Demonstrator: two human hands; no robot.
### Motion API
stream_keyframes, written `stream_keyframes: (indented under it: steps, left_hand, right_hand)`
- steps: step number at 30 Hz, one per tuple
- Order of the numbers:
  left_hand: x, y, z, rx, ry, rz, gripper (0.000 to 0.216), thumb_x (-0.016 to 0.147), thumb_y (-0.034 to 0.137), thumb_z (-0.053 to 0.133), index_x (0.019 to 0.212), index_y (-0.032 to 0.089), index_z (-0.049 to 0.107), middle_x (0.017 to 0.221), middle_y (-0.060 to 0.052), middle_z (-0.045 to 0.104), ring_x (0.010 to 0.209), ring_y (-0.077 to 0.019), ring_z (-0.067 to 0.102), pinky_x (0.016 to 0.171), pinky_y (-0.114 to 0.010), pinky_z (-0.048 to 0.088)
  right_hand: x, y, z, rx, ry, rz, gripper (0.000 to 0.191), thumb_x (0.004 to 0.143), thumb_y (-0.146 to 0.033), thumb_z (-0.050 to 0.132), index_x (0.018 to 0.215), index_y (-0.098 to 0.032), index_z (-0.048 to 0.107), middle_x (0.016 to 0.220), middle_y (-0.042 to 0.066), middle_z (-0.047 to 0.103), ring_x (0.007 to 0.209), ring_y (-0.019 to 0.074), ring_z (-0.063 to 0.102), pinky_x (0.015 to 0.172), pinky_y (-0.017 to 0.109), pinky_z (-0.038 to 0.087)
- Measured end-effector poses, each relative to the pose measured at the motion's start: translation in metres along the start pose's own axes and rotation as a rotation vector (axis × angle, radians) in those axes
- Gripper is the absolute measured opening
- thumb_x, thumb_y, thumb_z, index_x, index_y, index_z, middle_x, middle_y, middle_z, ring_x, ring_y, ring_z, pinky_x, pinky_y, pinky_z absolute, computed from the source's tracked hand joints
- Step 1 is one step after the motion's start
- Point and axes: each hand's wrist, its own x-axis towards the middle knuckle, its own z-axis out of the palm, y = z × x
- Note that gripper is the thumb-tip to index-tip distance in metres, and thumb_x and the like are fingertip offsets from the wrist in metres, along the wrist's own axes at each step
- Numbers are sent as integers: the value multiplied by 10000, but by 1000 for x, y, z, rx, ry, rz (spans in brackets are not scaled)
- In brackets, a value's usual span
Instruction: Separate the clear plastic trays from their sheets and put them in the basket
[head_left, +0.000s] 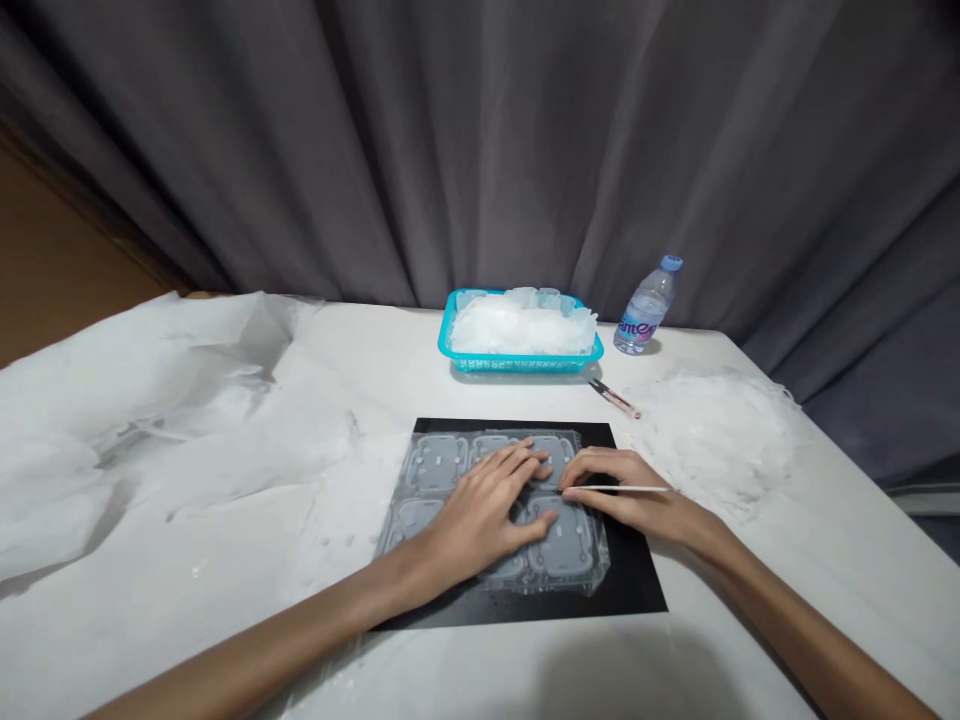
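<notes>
A clear plastic sheet [561, 540] with several molded rounded-square shapes lies flat on a black mat [637, 590]. My left hand [491, 505] is pressed on the middle of the sheet, fingers spread and stretched out. To its right, my right hand [619, 490] pinches a thin, pale pen-like tool [630, 488] between thumb and fingers. The tool's tip rests at the gap between two molded shapes on the right side; what kind of tip it has is too small to tell.
Behind the mat stands a turquoise basket [517, 363] heaped with translucent white pieces. A water bottle [643, 312] and small snips [615, 398] are to its right. Clear plastic scraps [720, 430] pile up at the right; large translucent sheets [187, 400] cover the left. A grey curtain hangs behind.
</notes>
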Motion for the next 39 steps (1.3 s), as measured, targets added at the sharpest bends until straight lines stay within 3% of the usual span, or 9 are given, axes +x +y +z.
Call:
stream_keyframes:
  steps: [5, 12, 21, 27, 33, 39]
  left_hand:
    - [0, 2, 4, 34, 53, 12, 425, 904, 431, 695, 1231, 164, 652, 1453, -134, 614, 1427, -323, 494, 1170, -493, 425]
    - [-2, 0, 13, 52, 131, 59, 426, 953, 489, 658, 1236, 171, 648, 1403, -133, 648, 1394, -305, 534, 1133, -459, 465]
    - [-1, 0, 12, 81, 126, 69, 441, 914, 471, 710, 1229, 167, 648, 1404, -123, 654, 1400, -319, 527, 1143, -480, 463]
    - [-3, 4, 13, 140, 139, 90, 370, 934, 403, 675, 1224, 176, 639, 1416, -103, 651, 1422, -319, 503, 1165, -496, 443]
    - [-6, 4, 9, 102, 102, 25, 452, 947, 470, 653, 1305, 202, 590, 1544, -119, 523, 1419, -330, 500, 1124, -510, 477]
    - [-7, 5, 6, 40, 73, -11, 514, 943, 493, 645, 1364, 213, 556, 1609, -136, 435, 1454, -346, 454, 1175, -544, 410]
  right_hand:
    - [-1, 0, 2, -61, 8, -27, 127, 1016, -322, 624, 973, -230, 700, 1012, 17, 714, 950, 187, 666, 870, 296, 488]
    - [-6, 1, 9, -190, 18, -182, 134, 1056, -281, 539, 1055, -228, 662, 1042, 46, 704, 988, 199, 663, 872, 309, 499]
    - [-11, 4, 9, -290, 59, -250, 147, 1062, -288, 528, 1087, -219, 656, 1036, 69, 725, 950, 201, 696, 853, 325, 551]
    - [-9, 15, 23, -447, 82, -402, 139, 1067, -246, 500, 1138, -203, 612, 1040, 86, 723, 984, 217, 687, 810, 322, 554]
    - [-13, 26, 21, -548, 16, -399, 147, 1058, -211, 497, 1177, -207, 583, 1088, 92, 702, 1017, 217, 671, 777, 296, 545]
    - [-12, 29, 25, -611, 62, -406, 235, 1009, -153, 570, 1229, -221, 620, 1109, 100, 717, 1015, 235, 691, 800, 303, 570]
